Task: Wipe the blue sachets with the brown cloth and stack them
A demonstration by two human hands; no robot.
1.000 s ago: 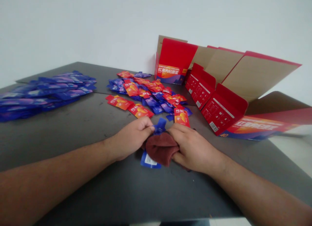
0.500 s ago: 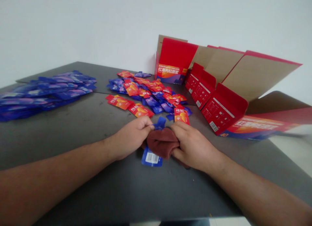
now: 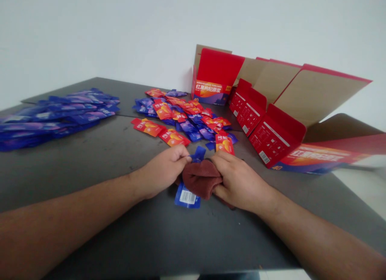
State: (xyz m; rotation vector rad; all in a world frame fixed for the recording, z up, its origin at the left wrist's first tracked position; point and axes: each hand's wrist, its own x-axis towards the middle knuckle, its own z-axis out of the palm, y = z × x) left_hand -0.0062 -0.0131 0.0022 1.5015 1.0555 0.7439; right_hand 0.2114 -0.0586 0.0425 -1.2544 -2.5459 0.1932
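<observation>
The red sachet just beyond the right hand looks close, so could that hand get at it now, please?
Probably yes: the red sachet lies just beyond the right hand with nothing visible between, but that hand grips the brown cloth and would likely have to release it first.

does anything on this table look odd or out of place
Two red sachets straggle from the mixed pile toward the left hand, which pinches a blue sachet, so that edge looks untidy. I see no clear spill or damage.
</observation>
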